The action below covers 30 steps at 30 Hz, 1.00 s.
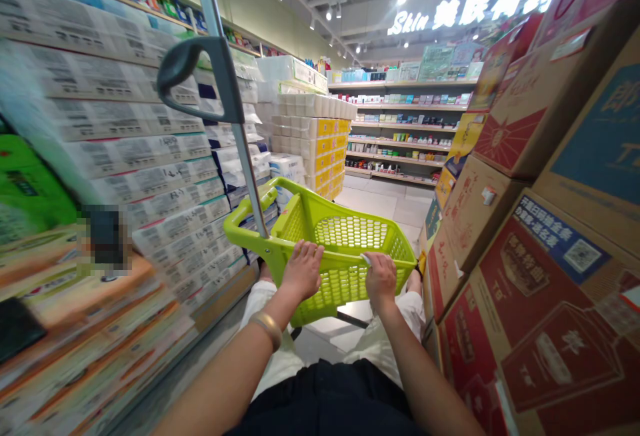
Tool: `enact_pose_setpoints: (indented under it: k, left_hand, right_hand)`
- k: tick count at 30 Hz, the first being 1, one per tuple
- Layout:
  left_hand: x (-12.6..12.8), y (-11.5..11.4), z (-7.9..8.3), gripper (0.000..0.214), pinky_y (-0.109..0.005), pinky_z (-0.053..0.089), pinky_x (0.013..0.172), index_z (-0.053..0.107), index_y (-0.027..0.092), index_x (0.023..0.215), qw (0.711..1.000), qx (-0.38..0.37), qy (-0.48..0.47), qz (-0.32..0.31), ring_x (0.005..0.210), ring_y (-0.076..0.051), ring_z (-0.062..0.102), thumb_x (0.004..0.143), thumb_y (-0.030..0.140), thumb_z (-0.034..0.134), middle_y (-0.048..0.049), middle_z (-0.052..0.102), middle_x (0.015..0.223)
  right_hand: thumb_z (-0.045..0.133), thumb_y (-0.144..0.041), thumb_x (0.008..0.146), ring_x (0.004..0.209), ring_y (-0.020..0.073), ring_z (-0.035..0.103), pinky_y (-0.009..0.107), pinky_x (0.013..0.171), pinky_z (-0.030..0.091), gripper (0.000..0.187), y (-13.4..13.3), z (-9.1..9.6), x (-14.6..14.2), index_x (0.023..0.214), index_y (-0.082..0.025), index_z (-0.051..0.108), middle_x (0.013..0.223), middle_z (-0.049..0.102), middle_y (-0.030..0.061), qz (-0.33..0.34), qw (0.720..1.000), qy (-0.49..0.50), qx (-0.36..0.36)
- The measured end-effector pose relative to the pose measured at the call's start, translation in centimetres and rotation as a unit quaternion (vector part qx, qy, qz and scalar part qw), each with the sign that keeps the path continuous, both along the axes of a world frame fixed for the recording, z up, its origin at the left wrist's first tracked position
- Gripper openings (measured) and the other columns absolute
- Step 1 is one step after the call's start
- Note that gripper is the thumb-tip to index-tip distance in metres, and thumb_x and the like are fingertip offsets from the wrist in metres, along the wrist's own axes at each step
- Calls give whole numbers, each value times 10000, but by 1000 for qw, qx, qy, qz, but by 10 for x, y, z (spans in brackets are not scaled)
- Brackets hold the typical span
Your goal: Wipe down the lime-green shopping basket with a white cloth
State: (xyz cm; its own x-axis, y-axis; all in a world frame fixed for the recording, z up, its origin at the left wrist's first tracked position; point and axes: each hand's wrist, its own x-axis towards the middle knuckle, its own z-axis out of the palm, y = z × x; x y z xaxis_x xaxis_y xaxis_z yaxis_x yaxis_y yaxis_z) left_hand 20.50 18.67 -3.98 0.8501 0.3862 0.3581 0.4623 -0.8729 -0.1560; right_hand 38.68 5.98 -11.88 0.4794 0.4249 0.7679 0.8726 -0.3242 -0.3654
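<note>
A lime-green rolling shopping basket [345, 279] with slotted walls stands between my knees, its inside showing no goods. My left hand [303, 268], with a gold-coloured bangle at the wrist, is closed over the near rim, fingers reaching over the edge. Farther right on the same rim is my right hand [381, 279], closed around a small white wipe or tissue [367, 259], mostly hidden by the fingers. A metal pull rod rises from the basket's left end to a dark grey loop handle [200, 83].
Wrapped white paper packs [135, 116] are stacked on the left, above orange-edged packs [115, 329]. Cardboard cartons [545, 296] rise close on the right. Ahead are yellow-and-white packs [327, 149] and stocked shelves [400, 106], with pale floor [387, 206] between the stacks.
</note>
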Motion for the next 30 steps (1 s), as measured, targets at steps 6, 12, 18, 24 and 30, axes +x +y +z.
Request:
enact_pose_setpoints:
  k: [6,12,18,24,30]
  left_hand:
    - [0,-5,3,583,-453,135,1164,457,140,1289,1000,0,-1,18,1242,-301,406,740,295,579,-151,543,1208]
    - [-10,2,1,577,-466,121,1164,469,150,1277,1000,5,6,27,1243,-313,411,730,297,579,-150,552,1199]
    - [-22,12,0,566,-480,119,1164,491,180,1280,1000,6,3,31,1239,-320,414,728,285,556,-147,562,1208]
    - [-22,9,-2,549,-469,121,1171,511,155,1258,999,14,-2,41,1229,-316,425,730,296,560,-149,567,1194]
    - [-23,11,-6,553,-487,131,1164,492,175,1273,998,20,-5,57,1241,-313,421,731,274,547,-137,567,1211]
  right_hand:
    - [423,-24,804,980,232,497,386,983,311,371,21,6,-29,986,-208,689,960,654,81,-15,999,35,27]
    - [448,-16,819,988,202,518,334,945,317,425,48,16,-71,1107,-245,659,1041,659,54,62,997,28,-20]
    - [479,-59,839,991,194,526,322,944,315,384,10,-4,-35,1117,-256,656,1023,661,39,55,997,-39,-24]
    - [443,-51,839,967,225,510,373,969,307,349,14,0,-48,1032,-223,677,970,658,66,5,1000,17,10]
    - [441,-23,824,1030,215,524,368,982,312,445,54,18,-94,1161,-242,631,1102,656,69,79,996,28,-32]
